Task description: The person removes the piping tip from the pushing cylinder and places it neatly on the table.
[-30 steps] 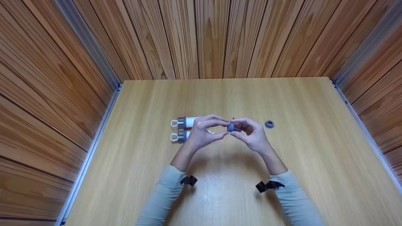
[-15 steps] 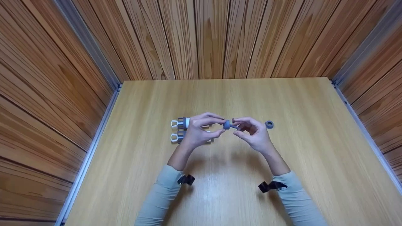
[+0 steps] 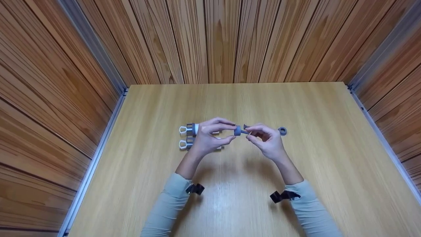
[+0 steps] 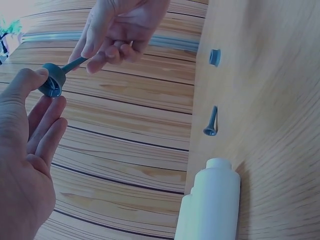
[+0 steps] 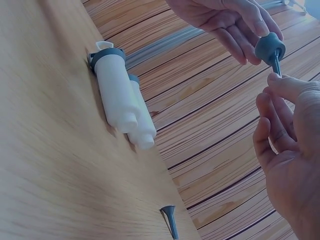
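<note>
My left hand pinches a blue-grey ring-shaped cap between thumb and fingers, held above the table. From the cap's right side sticks a thin grey nozzle. Its far end is pinched by the thumb and fingers of my right hand. In the right wrist view, the nozzle runs into the opening of the cap. How deep it sits is hidden. A second grey nozzle with a flared end lies on the table, partly covered by my right fingers in the head view.
Two white tubes with grey collars and white loop handles lie side by side at the left, partly behind my left hand. A second grey ring cap lies right of my right hand. Wood-panelled walls bound the table.
My hands have drawn slightly apart, the left one moving left with the cap. More of the nozzle shows between them. Over the last half second, my right fingertips have drawn together on its end.
</note>
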### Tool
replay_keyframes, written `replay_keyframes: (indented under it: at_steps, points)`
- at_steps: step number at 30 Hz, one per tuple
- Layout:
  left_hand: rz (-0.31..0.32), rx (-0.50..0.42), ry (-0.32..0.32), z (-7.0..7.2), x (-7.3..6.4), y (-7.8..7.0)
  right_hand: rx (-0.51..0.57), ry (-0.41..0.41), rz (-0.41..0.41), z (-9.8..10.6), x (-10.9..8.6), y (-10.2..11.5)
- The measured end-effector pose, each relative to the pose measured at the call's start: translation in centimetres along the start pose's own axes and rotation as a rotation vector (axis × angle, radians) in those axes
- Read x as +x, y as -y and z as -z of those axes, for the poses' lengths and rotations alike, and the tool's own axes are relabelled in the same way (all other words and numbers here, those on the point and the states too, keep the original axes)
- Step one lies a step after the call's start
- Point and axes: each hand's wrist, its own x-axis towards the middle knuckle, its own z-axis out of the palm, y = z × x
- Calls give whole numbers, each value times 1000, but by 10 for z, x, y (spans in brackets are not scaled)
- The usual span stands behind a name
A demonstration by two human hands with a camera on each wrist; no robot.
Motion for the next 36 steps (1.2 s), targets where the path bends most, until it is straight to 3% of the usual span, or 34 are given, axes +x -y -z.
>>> replay_keyframes:
  at_steps: [22,36]
  points:
    - [58,-97,5,-5,-3,3,56,-11,23,-2,4,4]
    - [72,-81,-5,-6,-3,2,90,-19,39,-9,7,5]
